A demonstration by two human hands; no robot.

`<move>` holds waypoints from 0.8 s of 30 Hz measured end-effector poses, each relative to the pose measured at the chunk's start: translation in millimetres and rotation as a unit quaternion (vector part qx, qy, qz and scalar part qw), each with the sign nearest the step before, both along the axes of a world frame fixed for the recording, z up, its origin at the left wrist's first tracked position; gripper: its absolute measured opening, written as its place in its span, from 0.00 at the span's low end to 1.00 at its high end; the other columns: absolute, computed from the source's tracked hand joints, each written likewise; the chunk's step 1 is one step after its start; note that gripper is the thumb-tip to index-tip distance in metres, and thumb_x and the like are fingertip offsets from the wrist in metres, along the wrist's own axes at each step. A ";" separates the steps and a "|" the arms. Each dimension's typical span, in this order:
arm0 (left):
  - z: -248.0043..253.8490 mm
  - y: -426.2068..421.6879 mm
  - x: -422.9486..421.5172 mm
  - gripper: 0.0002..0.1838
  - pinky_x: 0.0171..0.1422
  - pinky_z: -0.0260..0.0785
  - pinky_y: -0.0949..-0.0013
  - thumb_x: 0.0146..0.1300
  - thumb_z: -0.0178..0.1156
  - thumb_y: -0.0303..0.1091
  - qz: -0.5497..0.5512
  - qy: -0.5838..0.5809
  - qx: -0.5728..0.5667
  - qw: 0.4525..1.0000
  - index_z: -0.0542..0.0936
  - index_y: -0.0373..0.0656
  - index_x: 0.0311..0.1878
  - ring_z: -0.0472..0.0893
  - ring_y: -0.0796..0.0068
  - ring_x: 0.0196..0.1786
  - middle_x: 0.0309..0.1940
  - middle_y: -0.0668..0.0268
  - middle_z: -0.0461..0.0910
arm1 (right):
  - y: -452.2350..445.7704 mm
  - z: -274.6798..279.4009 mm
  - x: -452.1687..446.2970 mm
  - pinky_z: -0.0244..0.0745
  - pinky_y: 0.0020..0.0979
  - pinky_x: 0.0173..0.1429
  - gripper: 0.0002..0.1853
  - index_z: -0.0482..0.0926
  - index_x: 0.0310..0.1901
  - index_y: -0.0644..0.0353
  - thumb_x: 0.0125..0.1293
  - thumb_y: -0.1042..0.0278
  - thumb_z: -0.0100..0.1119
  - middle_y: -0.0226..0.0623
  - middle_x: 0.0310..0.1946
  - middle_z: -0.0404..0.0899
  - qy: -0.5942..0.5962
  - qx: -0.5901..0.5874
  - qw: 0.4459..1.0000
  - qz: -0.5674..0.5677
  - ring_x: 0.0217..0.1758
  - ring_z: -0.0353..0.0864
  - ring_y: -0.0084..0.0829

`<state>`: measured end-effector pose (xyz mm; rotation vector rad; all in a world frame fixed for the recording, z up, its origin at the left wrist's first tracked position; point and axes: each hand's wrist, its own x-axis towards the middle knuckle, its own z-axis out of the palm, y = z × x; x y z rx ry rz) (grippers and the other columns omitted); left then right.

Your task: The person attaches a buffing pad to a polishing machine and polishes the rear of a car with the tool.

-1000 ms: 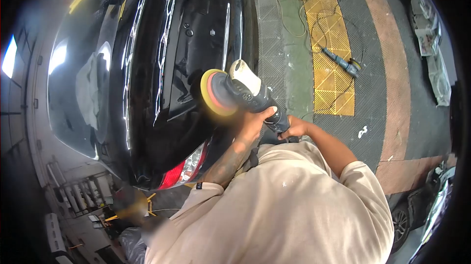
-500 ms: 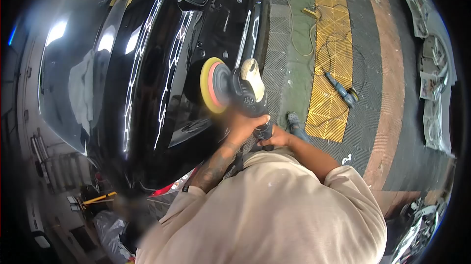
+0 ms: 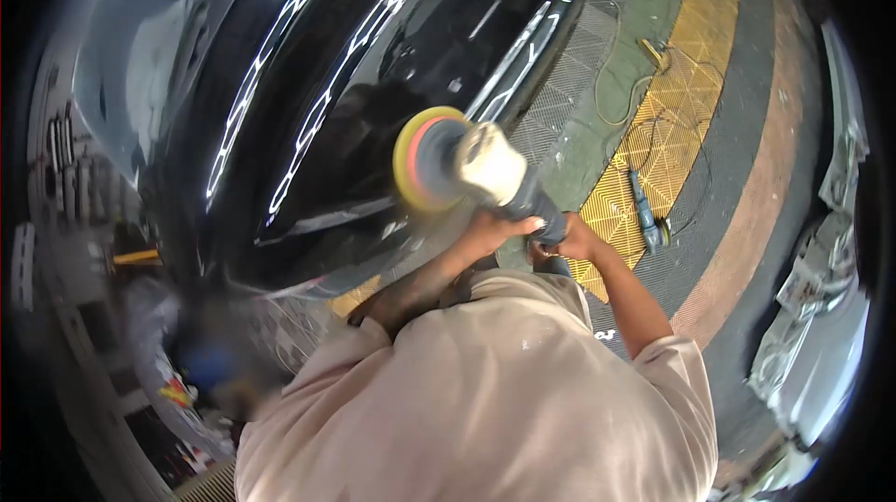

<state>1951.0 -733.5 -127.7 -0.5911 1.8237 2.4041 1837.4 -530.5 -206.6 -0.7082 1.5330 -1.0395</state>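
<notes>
The floor (image 3: 756, 45) is running beside the car in green, grey, yellow and reddish-brown bands. The black car (image 3: 345, 129) is filling the upper left, its glossy panels reflecting bright strips of light. The person's beige shirt (image 3: 485, 390) is occupying the lower centre. Yellow tiles (image 3: 667, 129) are forming a slanting band to the right of the car. The held polisher (image 3: 504, 175) is hanging between the shirt and the car, its handle slanting down towards the person. The second polisher (image 3: 645, 213) is lying on the floor, at the right-hand edge of the yellow tiles. The round yellow-edged pad (image 3: 407, 161) is facing the car; whether it is touching the panel cannot be told. The left hand (image 3: 499, 230) is closing around the handle just behind the polisher's pale head, thumb showing on top. The right hand (image 3: 580, 238) is gripping the handle's rear end, its fingers partly hidden. A thin hose (image 3: 602, 110) is curving across the green band.
</notes>
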 end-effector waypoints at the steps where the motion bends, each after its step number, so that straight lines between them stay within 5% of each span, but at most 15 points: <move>1: -4.2 7.2 -7.0 0.35 0.71 0.70 0.61 0.56 0.76 0.28 -0.007 0.013 0.026 1.000 0.73 0.38 0.67 0.77 0.69 0.63 0.60 0.62 0.78 | 10.5 -1.2 -2.5 0.82 0.33 0.49 0.19 0.85 0.45 0.63 0.50 0.70 0.78 0.41 0.40 0.89 0.002 0.005 1.000 0.020 0.41 0.88 0.31; 3: -1.7 15.6 -25.3 0.36 0.70 0.72 0.61 0.55 0.77 0.30 -0.026 0.045 0.088 0.995 0.74 0.39 0.67 0.78 0.69 0.63 0.58 0.62 0.79 | 27.8 12.2 -5.3 0.83 0.34 0.50 0.22 0.85 0.48 0.63 0.49 0.71 0.77 0.43 0.41 0.89 0.061 0.061 0.995 -0.048 0.44 0.89 0.32; 9: 12.8 33.1 -6.9 0.38 0.71 0.68 0.60 0.55 0.77 0.39 -0.013 0.050 0.103 0.993 0.72 0.41 0.68 0.75 0.67 0.63 0.59 0.62 0.76 | 57.6 54.5 4.1 0.83 0.34 0.53 0.24 0.85 0.50 0.62 0.48 0.70 0.78 0.44 0.43 0.90 0.090 0.045 0.995 -0.019 0.46 0.90 0.34; 13: 33.8 29.4 43.1 0.35 0.78 0.62 0.60 0.64 0.71 0.31 -0.043 0.041 -0.003 0.998 0.67 0.40 0.72 0.72 0.66 0.71 0.66 0.61 0.74 | 39.0 100.9 19.5 0.82 0.34 0.54 0.22 0.86 0.48 0.62 0.48 0.70 0.76 0.44 0.41 0.90 0.077 0.115 0.989 0.048 0.45 0.90 0.35; 16: 35.1 25.3 73.5 0.36 0.78 0.62 0.60 0.65 0.70 0.27 -0.032 0.047 0.009 0.998 0.64 0.41 0.74 0.71 0.65 0.72 0.67 0.61 0.73 | 33.1 51.0 40.2 0.81 0.33 0.53 0.21 0.86 0.47 0.62 0.49 0.71 0.75 0.43 0.40 0.90 0.069 0.073 0.992 0.078 0.43 0.89 0.35; 18: 59.0 20.3 80.0 0.35 0.78 0.62 0.59 0.66 0.68 0.26 0.010 -0.010 -0.016 1.000 0.63 0.40 0.74 0.71 0.66 0.72 0.66 0.60 0.73 | 3.5 75.5 35.1 0.81 0.33 0.53 0.20 0.86 0.47 0.62 0.49 0.72 0.75 0.42 0.40 0.89 0.053 0.068 0.993 0.084 0.43 0.89 0.34; 20: 45.6 13.4 79.5 0.38 0.77 0.63 0.59 0.63 0.72 0.29 0.006 -0.078 -0.021 0.997 0.64 0.39 0.73 0.71 0.65 0.71 0.66 0.60 0.72 | -11.2 67.0 40.3 0.81 0.34 0.52 0.19 0.86 0.47 0.62 0.50 0.72 0.74 0.41 0.39 0.89 0.033 0.056 0.994 0.085 0.43 0.88 0.33; 22: 41.8 4.7 64.6 0.48 0.75 0.64 0.61 0.53 0.81 0.40 0.067 -0.024 -0.124 0.990 0.64 0.35 0.73 0.70 0.65 0.70 0.67 0.56 0.70 | -23.7 26.6 53.5 0.81 0.34 0.51 0.18 0.86 0.46 0.63 0.51 0.72 0.73 0.40 0.39 0.89 -0.041 -0.057 0.997 0.020 0.43 0.87 0.30; 24: 49.4 -11.2 52.0 0.47 0.70 0.68 0.59 0.47 0.83 0.39 0.066 -0.040 -0.143 0.987 0.70 0.34 0.68 0.75 0.63 0.64 0.63 0.57 0.75 | -41.5 22.9 66.7 0.81 0.34 0.52 0.18 0.86 0.47 0.63 0.53 0.72 0.74 0.39 0.40 0.89 -0.039 -0.066 0.997 0.007 0.44 0.87 0.29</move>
